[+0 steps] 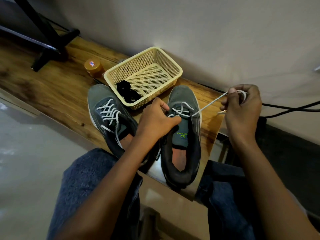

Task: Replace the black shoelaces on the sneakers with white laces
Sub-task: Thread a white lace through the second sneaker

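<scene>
Left sneaker point(110, 116): white lace crossed through most eyelets. Black laces point(128, 93) bundled in basket point(173, 66). Left hand point(155, 118) pinches right sneaker point(185, 129) at eyelets, only front rows laced. Right hand point(242, 108) grips white lace point(209, 103), pulled taut.

We look down on a wooden table point(57, 94) with a warm, strongly grained top, pushed against a plain pale wall point(207, 28). At the far left a black stand point(52, 42) rests its foot on the wood. Black cables point(292, 108) trail along the base of the wall at the right. Beneath the table edge lies a pale, glossy floor point(34, 161) (it catches soft reflections), and the light overall is dim
</scene>
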`<act>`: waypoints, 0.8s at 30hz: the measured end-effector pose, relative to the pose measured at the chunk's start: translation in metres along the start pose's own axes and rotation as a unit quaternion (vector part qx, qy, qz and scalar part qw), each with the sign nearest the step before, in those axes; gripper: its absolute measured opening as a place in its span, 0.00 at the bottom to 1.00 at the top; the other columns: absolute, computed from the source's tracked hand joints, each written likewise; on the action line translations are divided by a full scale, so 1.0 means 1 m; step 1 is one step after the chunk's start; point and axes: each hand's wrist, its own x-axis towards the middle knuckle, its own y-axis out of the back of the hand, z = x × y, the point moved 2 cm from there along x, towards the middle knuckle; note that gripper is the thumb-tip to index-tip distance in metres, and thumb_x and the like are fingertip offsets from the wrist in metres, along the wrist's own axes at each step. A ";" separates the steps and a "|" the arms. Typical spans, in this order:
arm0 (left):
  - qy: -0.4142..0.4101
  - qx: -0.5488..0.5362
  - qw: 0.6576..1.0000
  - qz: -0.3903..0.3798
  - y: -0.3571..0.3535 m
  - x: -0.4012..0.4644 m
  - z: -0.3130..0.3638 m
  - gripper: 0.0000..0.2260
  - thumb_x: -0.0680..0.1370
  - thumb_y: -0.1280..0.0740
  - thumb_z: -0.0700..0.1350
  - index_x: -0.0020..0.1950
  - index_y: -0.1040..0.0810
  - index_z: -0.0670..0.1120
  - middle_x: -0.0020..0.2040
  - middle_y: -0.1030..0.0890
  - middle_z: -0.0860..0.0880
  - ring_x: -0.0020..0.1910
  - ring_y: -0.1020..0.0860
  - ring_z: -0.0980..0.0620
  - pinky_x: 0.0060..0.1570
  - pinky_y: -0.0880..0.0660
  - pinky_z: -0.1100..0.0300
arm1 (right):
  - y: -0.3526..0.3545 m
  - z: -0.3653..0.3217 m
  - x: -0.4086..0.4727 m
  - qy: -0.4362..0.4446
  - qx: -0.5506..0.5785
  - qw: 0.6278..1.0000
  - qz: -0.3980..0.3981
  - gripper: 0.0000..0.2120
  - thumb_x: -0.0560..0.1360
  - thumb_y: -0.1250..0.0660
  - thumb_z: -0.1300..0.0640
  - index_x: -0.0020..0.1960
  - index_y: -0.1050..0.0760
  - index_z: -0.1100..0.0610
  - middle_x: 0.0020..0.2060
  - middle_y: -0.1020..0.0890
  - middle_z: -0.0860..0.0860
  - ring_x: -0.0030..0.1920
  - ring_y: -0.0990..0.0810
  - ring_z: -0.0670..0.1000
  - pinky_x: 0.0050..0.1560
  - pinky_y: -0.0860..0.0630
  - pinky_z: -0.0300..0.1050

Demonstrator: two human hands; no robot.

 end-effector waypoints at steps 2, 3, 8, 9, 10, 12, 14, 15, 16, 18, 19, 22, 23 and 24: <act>-0.003 -0.017 1.000 0.025 -0.002 0.001 0.001 0.13 0.65 0.25 0.50 0.43 0.26 0.49 0.41 0.19 0.50 0.43 0.20 0.50 0.49 0.23 0.52 | 0.001 -0.005 -0.001 0.011 0.013 1.000 -0.015 0.01 0.81 0.40 0.60 0.51 0.31 0.58 0.34 0.24 0.49 0.32 0.25 0.44 0.31 0.28 0.33; -0.004 -0.025 0.999 0.032 -0.002 0.001 0.001 0.12 0.66 0.25 0.50 0.42 0.26 0.51 0.41 0.19 0.51 0.42 0.20 0.50 0.49 0.23 0.51 | 0.002 -0.008 -0.003 0.017 0.020 0.999 -0.025 0.01 0.81 0.40 0.60 0.52 0.30 0.58 0.34 0.24 0.48 0.33 0.24 0.45 0.31 0.28 0.34; -0.013 -0.015 1.000 0.024 0.001 0.002 0.002 0.11 0.68 0.25 0.53 0.42 0.25 0.52 0.42 0.19 0.52 0.43 0.20 0.52 0.48 0.23 0.56 | 0.015 -0.036 -0.009 0.071 0.080 0.994 -0.039 0.03 0.79 0.36 0.61 0.50 0.27 0.53 0.35 0.22 0.48 0.32 0.25 0.44 0.30 0.27 0.38; -0.023 0.003 1.000 0.021 0.004 0.001 0.004 0.12 0.68 0.25 0.54 0.44 0.24 0.51 0.43 0.19 0.52 0.44 0.21 0.52 0.47 0.24 0.58 | 0.019 -0.044 -0.009 0.088 0.088 0.992 -0.034 0.04 0.78 0.36 0.61 0.50 0.27 0.53 0.36 0.22 0.48 0.32 0.25 0.44 0.31 0.27 0.39; -0.035 0.024 0.999 0.024 0.006 0.000 0.006 0.13 0.68 0.26 0.55 0.45 0.24 0.51 0.44 0.20 0.53 0.46 0.22 0.52 0.47 0.25 0.58 | 0.022 -0.051 -0.009 0.102 0.098 0.990 -0.031 0.03 0.78 0.35 0.61 0.50 0.26 0.53 0.36 0.22 0.49 0.32 0.24 0.44 0.32 0.26 0.39; -0.063 0.069 0.995 0.034 0.013 -0.005 0.011 0.15 0.67 0.26 0.59 0.44 0.25 0.53 0.46 0.22 0.54 0.47 0.24 0.54 0.47 0.27 0.58 | 0.028 -0.066 -0.009 0.123 0.116 0.985 -0.034 0.03 0.78 0.36 0.60 0.51 0.26 0.55 0.39 0.20 0.49 0.35 0.22 0.46 0.35 0.25 0.38; -0.071 0.105 0.992 0.026 0.019 -0.009 0.015 0.16 0.66 0.26 0.62 0.41 0.27 0.54 0.44 0.23 0.55 0.46 0.24 0.54 0.44 0.27 0.58 | 0.032 -0.078 -0.010 0.140 0.121 0.981 -0.050 0.04 0.79 0.37 0.58 0.53 0.26 0.54 0.42 0.19 0.49 0.37 0.21 0.48 0.37 0.25 0.38; -0.064 0.121 0.991 0.012 0.021 -0.012 0.015 0.17 0.66 0.26 0.62 0.40 0.27 0.54 0.41 0.23 0.56 0.45 0.24 0.54 0.43 0.28 0.59 | 0.034 -0.083 -0.010 0.143 0.124 0.980 -0.064 0.04 0.79 0.37 0.57 0.53 0.26 0.53 0.44 0.18 0.48 0.38 0.20 0.48 0.38 0.26 0.38; -0.056 0.132 0.990 -0.002 0.021 -0.014 0.014 0.17 0.66 0.26 0.63 0.40 0.28 0.53 0.40 0.23 0.57 0.44 0.24 0.54 0.42 0.29 0.59 | 0.034 -0.088 -0.011 0.143 0.128 0.978 -0.080 0.05 0.79 0.37 0.56 0.55 0.27 0.52 0.46 0.18 0.48 0.39 0.20 0.48 0.38 0.26 0.38; -0.046 0.138 0.989 -0.018 0.019 -0.018 0.011 0.17 0.66 0.26 0.63 0.39 0.28 0.53 0.40 0.22 0.56 0.44 0.23 0.52 0.43 0.29 0.59 | 0.033 -0.095 -0.011 0.143 0.131 0.974 -0.113 0.08 0.80 0.39 0.56 0.58 0.28 0.52 0.49 0.19 0.48 0.41 0.19 0.48 0.38 0.26 0.37; -0.044 0.134 0.990 -0.020 0.018 -0.020 0.008 0.17 0.66 0.26 0.62 0.39 0.27 0.53 0.41 0.21 0.55 0.45 0.22 0.51 0.44 0.27 0.58 | 0.031 -0.098 -0.012 0.141 0.137 0.972 -0.129 0.09 0.81 0.40 0.57 0.60 0.28 0.53 0.51 0.19 0.48 0.42 0.19 0.47 0.39 0.26 0.37; -0.037 0.096 0.995 -0.014 0.015 -0.020 0.003 0.13 0.67 0.26 0.59 0.40 0.22 0.53 0.41 0.18 0.53 0.44 0.19 0.50 0.50 0.22 0.54 | 0.023 -0.106 -0.020 0.118 0.181 0.958 -0.188 0.15 0.81 0.43 0.63 0.67 0.32 0.57 0.56 0.20 0.50 0.45 0.18 0.48 0.42 0.24 0.37; -0.034 0.077 0.996 -0.014 0.015 -0.020 0.002 0.11 0.68 0.26 0.58 0.41 0.21 0.52 0.40 0.17 0.53 0.44 0.19 0.51 0.50 0.22 0.54 | 0.019 -0.108 -0.024 0.103 0.204 0.950 -0.213 0.18 0.80 0.44 0.65 0.70 0.34 0.58 0.59 0.21 0.51 0.48 0.17 0.50 0.44 0.23 0.38; -0.031 0.056 0.998 -0.017 0.016 -0.019 0.000 0.10 0.69 0.26 0.56 0.41 0.19 0.51 0.38 0.17 0.53 0.43 0.19 0.52 0.49 0.22 0.55 | 0.014 -0.109 -0.028 0.081 0.229 0.940 -0.239 0.21 0.80 0.45 0.66 0.72 0.37 0.59 0.63 0.23 0.53 0.50 0.17 0.52 0.46 0.23 0.40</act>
